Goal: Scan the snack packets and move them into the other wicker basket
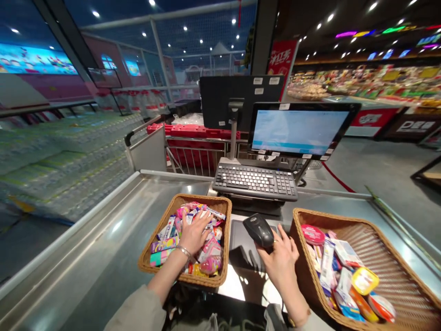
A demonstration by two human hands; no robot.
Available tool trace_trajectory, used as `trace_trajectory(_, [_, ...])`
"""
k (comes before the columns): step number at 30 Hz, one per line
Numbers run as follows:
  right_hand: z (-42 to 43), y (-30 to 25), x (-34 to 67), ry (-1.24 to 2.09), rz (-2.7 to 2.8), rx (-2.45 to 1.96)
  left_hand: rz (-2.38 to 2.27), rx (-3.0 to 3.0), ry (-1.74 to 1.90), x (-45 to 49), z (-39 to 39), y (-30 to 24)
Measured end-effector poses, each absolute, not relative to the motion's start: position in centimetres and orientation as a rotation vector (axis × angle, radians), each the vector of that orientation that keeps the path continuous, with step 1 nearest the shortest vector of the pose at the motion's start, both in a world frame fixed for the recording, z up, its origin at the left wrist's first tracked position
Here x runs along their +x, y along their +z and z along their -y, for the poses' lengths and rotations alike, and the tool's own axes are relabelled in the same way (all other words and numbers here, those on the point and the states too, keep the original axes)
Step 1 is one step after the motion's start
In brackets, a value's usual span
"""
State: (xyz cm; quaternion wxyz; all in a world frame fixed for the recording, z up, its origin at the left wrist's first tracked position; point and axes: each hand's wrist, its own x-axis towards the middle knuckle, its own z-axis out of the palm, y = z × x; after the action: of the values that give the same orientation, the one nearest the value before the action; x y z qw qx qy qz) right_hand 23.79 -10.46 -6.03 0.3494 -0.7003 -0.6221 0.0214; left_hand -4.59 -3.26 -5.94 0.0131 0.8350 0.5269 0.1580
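Note:
My left hand (195, 233) reaches into the left wicker basket (144, 250), fingers spread over a pile of packaged sweets (167, 243). Whether its fingertips grip any packet cannot be made out. Over the counter between the two baskets, my right hand (280, 257) has a black barcode scanner (259, 230), its head pointing away from me. The scanner's handle is mostly hidden by the hand. Among the sweets near my left wrist lies a pink-capped item (211, 265).
To the right stands a second wicker basket (396, 230), partly filled with packets and a yellow tub (365, 281). Behind the counter are a keyboard (255, 180), a lit monitor (298, 131) and a shopping cart (196, 156). A raised metal edge (76, 230) borders the counter's left side.

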Motion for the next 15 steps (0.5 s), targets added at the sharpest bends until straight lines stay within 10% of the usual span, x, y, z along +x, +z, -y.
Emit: trace_trajectory(15, [9.9, -6.1, 21.8, 0.134, 1.679, -1.778, -1.818, 2.487, 0.136, -15.4, 1.4, -5.7])
